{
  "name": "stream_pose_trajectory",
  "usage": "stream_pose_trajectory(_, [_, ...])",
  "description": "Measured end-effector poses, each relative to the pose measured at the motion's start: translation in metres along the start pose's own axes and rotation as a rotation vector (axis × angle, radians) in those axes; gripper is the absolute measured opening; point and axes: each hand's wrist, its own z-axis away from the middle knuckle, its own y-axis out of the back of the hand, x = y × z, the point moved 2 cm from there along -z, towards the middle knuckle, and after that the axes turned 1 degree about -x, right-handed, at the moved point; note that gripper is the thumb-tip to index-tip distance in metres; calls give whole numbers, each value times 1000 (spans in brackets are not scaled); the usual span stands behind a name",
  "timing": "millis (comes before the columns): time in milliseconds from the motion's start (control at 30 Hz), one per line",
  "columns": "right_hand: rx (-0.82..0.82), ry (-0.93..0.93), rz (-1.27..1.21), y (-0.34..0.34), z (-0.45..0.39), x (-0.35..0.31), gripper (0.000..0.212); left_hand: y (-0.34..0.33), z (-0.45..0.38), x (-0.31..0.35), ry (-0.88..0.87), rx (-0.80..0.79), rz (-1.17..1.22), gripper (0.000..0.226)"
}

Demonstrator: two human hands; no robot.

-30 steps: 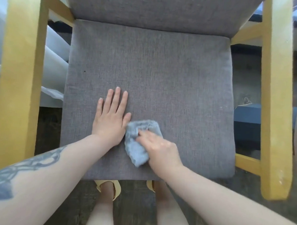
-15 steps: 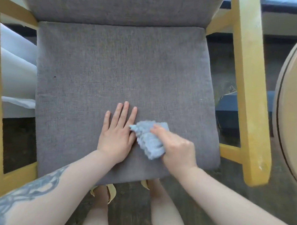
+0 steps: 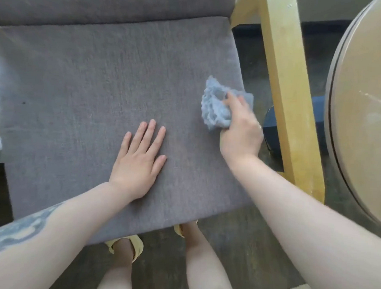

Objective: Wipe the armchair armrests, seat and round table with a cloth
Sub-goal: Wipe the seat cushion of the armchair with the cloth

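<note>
Crumpled pale-blue fuzzy cloth point(image 3: 217, 108): bunched in the right hand point(image 3: 240, 133), at the right edge of the flat grey woven-fabric seat cushion point(image 3: 100, 79), part of it overhanging the edge; cannot tell whether it presses on the fabric.

Nearest: two bare lower legs in yellow sandals point(image 3: 126, 248) on the dark wood-grain floor point(image 3: 235, 244), partly under the cushion's front edge.
Left forearm carries a blue-grey tattoo point(image 3: 17, 230).
Left hand point(image 3: 138, 159): palm down, flat on the seat's front centre, fingers straight and slightly spread, holding nothing.
Right hand: fingers curled closed around the cloth, well apart from the left hand.
Right of the cushion: yellow painted wooden armrest point(image 3: 284, 83).
Beyond it, at the right edge: beige round table top point(image 3: 365, 108) with dark rim.
Farthest: grey fabric backrest point(image 3: 104, 3), meeting the seat's rear edge.
</note>
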Motion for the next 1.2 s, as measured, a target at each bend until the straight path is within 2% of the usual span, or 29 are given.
stream_pose_trajectory(67, [-24, -184, 4, -19, -19, 9, 56, 0, -1, 2, 0, -5, 27, 59])
stream_pose_trajectory(100, [-47, -170, -19, -25, -4, -1, 54, 0, -1, 1, -5, -8, 42, 57])
stream_pose_trajectory(167, [-65, 94, -24, -37, 77, -23, 40, 3, 0, -8, -34, -14, 56, 58])
stream_pose_trajectory(233, [-187, 350, -95, -25, 175, -40, 29, 5, 6, -17, -53, -17, 34, 59])
stream_pose_trajectory(300, [-268, 445, -207, -13, 209, -39, 28, 4, 18, -22, -34, -6, 19, 59])
stream_pose_trajectory(333, [-231, 429, -259, -10, 199, -31, 29, 1, 26, -22, -18, -5, 22, 59])
stream_pose_trajectory(433, [47, 79, -188, -10, 130, 10, 39, -8, 50, -12, 57, 23, 22, 58])
stream_pose_trajectory(500, [139, -168, -117, -19, 120, 18, 53, -15, 58, -2, 109, 37, 13, 57])
stream_pose_trajectory(567, [89, -153, -94, -35, 162, -15, 52, -22, 59, 5, 169, 49, 21, 57])
stream_pose_trajectory(633, [-26, 12, -152, -39, 206, -52, 44, -25, 58, 7, 186, 52, 20, 59])
stream_pose_trajectory(700, [-106, 30, -299, -22, 197, -55, 40, -25, 58, 6, 155, 28, 17, 63])
stream_pose_trajectory(767, [1, -78, -370, -3, 157, -23, 36, -22, 61, 3, 135, 21, 48, 62])
stream_pose_trajectory(867, [202, -452, -245, 8, 119, 45, 36, -18, 62, 3, 137, 24, 61, 60])
stream_pose_trajectory(933, [177, -578, -180, -6, 138, 42, 39, -18, 61, 5, 147, 25, 63, 60])
stream_pose_trajectory(967, [117, -526, -179, -15, 158, 27, 38, -19, 61, 6, 158, 24, 63, 60])
stream_pose_trajectory(1067, [-75, -55, -271, -17, 211, -28, 36, -20, 60, 9, 179, 36, 67, 60])
stream_pose_trajectory(1100, [-88, 11, -324, -9, 207, -31, 38, -20, 59, 9, 173, 28, 77, 60])
stream_pose_trajectory(1133, [-14, 7, -378, 1, 192, -26, 39, -19, 59, 7, 160, 15, 88, 61])
stream_pose_trajectory(1200, [203, -96, -333, 15, 143, -8, 42, -16, 58, -1, 122, 7, 109, 61])
